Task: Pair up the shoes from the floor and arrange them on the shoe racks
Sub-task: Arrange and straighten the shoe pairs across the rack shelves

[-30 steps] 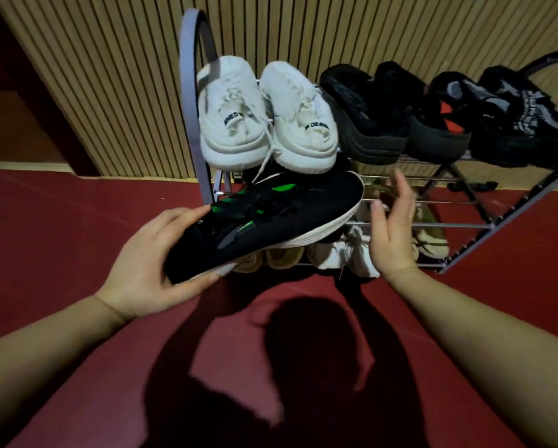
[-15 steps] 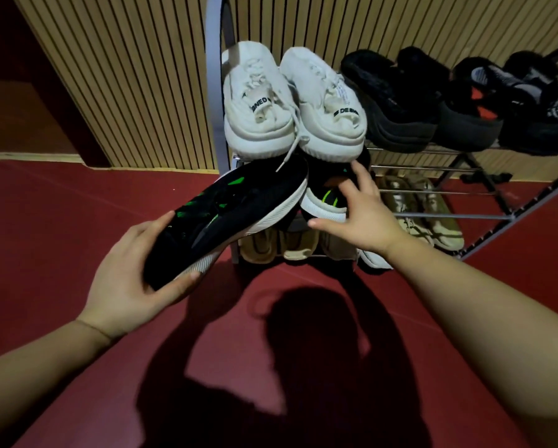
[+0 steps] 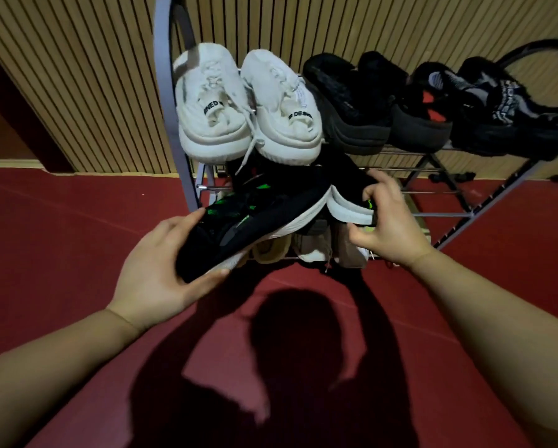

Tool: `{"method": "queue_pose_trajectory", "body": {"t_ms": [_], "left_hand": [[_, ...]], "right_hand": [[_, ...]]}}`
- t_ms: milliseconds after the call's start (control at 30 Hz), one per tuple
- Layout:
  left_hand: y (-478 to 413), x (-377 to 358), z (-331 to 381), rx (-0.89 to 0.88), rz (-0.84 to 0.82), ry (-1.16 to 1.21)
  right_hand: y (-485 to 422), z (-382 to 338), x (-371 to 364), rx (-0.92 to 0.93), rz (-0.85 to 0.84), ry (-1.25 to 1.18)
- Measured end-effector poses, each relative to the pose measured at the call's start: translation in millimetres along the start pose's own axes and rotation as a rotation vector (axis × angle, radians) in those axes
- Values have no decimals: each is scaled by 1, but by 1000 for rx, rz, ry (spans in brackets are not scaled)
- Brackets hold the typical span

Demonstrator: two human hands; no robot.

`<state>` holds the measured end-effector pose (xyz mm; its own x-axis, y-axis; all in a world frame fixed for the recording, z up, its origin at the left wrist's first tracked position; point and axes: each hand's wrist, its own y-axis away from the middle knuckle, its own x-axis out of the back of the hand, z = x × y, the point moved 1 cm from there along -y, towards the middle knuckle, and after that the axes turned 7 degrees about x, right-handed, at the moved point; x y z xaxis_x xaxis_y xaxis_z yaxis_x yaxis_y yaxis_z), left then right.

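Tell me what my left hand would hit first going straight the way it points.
Probably the other black shoe, gripped by the right hand; the carried shoe in the left hand would touch it. Depth unclear.

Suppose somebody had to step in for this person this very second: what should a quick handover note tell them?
Left hand: grips the near end of a black-and-green sneaker, held in the air and pointing at the rack.
Right hand: grips the matching sneaker at the rack's middle tier.
Done: white sneakers, black furry slippers and another black pair sit on the top tier. Beige shoes are on the bottom tier.
Left: probably to set the two black-and-green sneakers side by side on the middle tier.
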<state>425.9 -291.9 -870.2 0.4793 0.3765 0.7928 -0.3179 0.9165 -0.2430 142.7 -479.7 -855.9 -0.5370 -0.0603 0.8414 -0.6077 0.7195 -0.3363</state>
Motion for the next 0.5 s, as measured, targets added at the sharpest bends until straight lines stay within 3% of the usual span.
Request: {"method": "queue_pose_trajectory", "body": {"t_ms": [200, 367, 500], "left_hand": [[-31, -23, 35, -22, 31, -54], [-59, -49, 65, 203, 73, -53], [-82, -65, 85, 361, -23, -117]], "right_hand": [[21, 36, 9, -110, -11, -34], [30, 46, -18, -234, -188, -68], [11, 34, -35, -405, -35, -79]]}}
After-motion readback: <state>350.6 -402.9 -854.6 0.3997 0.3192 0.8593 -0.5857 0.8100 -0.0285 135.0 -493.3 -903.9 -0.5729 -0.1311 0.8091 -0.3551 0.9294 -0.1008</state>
